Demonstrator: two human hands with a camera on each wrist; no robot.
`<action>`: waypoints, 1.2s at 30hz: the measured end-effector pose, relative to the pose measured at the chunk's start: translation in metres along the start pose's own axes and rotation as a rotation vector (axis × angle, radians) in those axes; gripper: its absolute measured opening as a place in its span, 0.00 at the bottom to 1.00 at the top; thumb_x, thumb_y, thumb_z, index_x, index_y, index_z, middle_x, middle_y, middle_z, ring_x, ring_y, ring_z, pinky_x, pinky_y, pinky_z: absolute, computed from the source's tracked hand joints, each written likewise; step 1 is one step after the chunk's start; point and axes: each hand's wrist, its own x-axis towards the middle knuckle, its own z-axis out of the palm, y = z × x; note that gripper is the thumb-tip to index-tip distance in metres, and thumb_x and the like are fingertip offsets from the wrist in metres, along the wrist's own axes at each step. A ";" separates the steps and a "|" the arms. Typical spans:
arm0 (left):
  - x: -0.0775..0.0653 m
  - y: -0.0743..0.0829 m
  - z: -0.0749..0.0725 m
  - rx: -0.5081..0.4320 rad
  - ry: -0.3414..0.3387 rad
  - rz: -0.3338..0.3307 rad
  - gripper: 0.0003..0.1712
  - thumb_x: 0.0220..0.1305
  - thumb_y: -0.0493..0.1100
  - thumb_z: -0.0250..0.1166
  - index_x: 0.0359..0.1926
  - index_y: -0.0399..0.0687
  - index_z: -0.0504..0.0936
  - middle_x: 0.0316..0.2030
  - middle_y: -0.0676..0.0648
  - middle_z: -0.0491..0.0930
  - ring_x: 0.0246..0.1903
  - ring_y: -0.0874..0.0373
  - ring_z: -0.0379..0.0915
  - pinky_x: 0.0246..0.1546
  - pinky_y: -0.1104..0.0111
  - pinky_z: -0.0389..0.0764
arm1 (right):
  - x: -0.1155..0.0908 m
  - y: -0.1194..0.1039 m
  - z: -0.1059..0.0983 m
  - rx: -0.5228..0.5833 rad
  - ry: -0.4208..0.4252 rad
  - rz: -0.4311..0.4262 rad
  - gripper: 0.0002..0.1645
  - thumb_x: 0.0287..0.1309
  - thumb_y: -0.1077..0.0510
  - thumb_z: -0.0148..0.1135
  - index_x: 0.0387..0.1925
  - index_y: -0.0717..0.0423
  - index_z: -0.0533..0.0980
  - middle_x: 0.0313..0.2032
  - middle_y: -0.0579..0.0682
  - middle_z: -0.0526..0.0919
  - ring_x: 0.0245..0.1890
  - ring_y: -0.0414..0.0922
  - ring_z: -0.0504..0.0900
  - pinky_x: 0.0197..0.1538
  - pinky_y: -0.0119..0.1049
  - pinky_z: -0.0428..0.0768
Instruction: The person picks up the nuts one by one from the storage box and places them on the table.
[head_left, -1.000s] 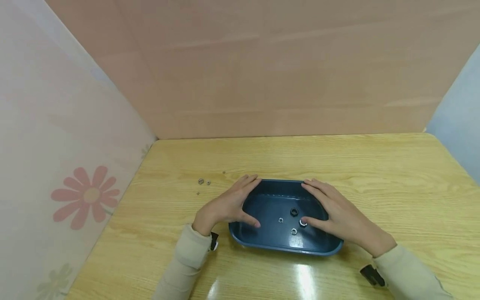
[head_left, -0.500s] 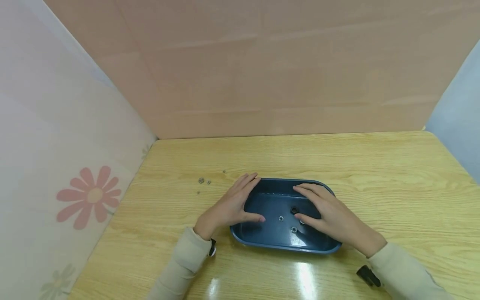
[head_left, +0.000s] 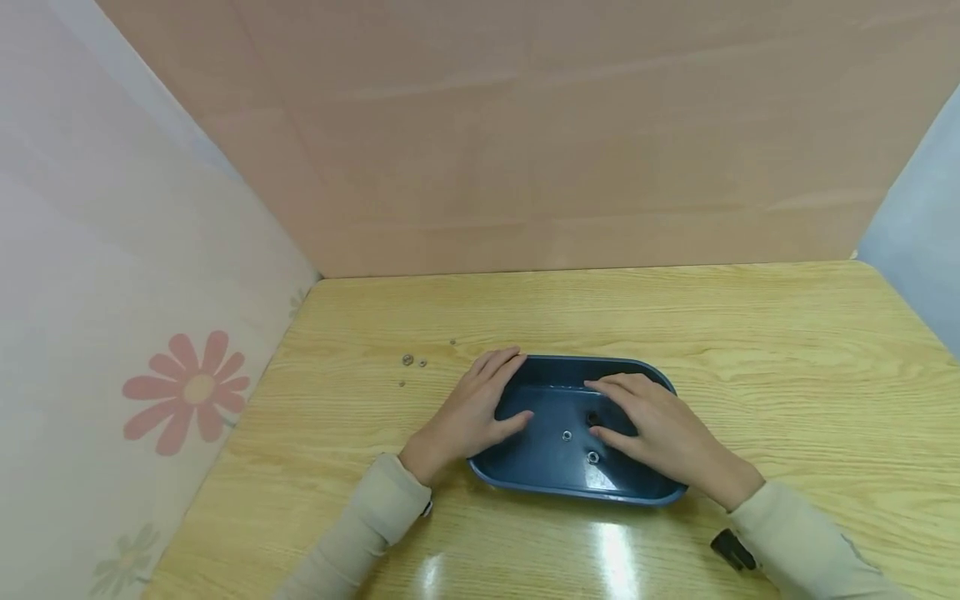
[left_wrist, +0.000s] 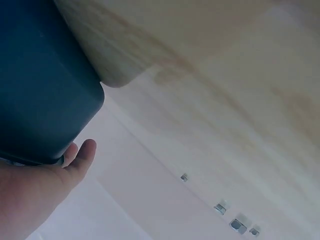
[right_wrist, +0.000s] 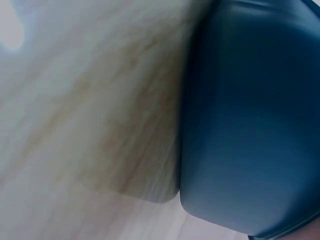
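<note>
A dark blue tray [head_left: 577, 497] stands on the wooden table. My left hand [head_left: 476, 408] rests at its left rim with straight fingers, the thumb out over the inside; in the left wrist view its fingers [left_wrist: 84, 157] reach past the tray's corner. My right hand [head_left: 663, 425] is over the tray's right part, thumb and fingers apart, with nothing visible between them. Near its thumb lies a dark nut [head_left: 593, 418], partly covered. A small silver nut [head_left: 567, 436] and a larger silver nut [head_left: 593, 457] lie on the tray floor.
Left of the tray, several loose pieces lie on the table: a larger nut [head_left: 408, 360], a smaller one [head_left: 423, 363] and tiny ones [head_left: 452, 342]. A flowered wall [head_left: 198, 389] borders the left side; a brown backdrop [head_left: 525, 167] rises behind.
My right hand has moved left from the right rim, over the inside. A silver nut near its thumb has become hidden beneath it. The left hand stays at the rim, its thumb angled farther up.
</note>
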 end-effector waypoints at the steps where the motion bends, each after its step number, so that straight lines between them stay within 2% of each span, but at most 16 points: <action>1: 0.000 0.000 0.000 0.005 0.001 -0.002 0.45 0.65 0.59 0.64 0.76 0.49 0.57 0.76 0.50 0.56 0.74 0.54 0.51 0.75 0.55 0.59 | 0.000 0.000 0.001 -0.015 -0.006 -0.003 0.33 0.55 0.47 0.72 0.61 0.56 0.77 0.56 0.57 0.81 0.57 0.57 0.79 0.57 0.56 0.79; 7: 0.000 0.001 0.000 0.026 -0.006 -0.012 0.45 0.65 0.58 0.64 0.76 0.49 0.57 0.75 0.50 0.56 0.74 0.54 0.51 0.75 0.55 0.59 | 0.001 0.000 0.003 -0.117 -0.034 -0.042 0.32 0.54 0.44 0.72 0.56 0.57 0.80 0.51 0.55 0.84 0.51 0.54 0.82 0.50 0.51 0.82; 15: -0.001 0.002 0.000 0.035 -0.008 -0.018 0.46 0.65 0.58 0.65 0.77 0.51 0.56 0.75 0.51 0.56 0.74 0.53 0.51 0.74 0.54 0.60 | 0.002 -0.001 0.006 -0.239 -0.065 -0.096 0.26 0.54 0.43 0.71 0.52 0.52 0.83 0.47 0.53 0.85 0.46 0.51 0.83 0.44 0.46 0.82; 28: 0.000 0.002 0.000 0.036 0.011 -0.010 0.46 0.63 0.57 0.66 0.76 0.51 0.56 0.75 0.51 0.57 0.73 0.54 0.53 0.74 0.56 0.61 | 0.002 -0.002 0.006 -0.229 -0.046 -0.100 0.18 0.49 0.46 0.76 0.40 0.49 0.85 0.40 0.47 0.88 0.38 0.46 0.84 0.39 0.42 0.81; 36: 0.000 0.002 0.002 0.039 0.011 -0.010 0.46 0.64 0.57 0.66 0.76 0.50 0.57 0.75 0.51 0.58 0.73 0.54 0.53 0.73 0.55 0.62 | 0.002 -0.001 0.007 -0.236 -0.051 -0.101 0.13 0.45 0.52 0.78 0.34 0.48 0.84 0.34 0.44 0.88 0.32 0.43 0.82 0.36 0.39 0.80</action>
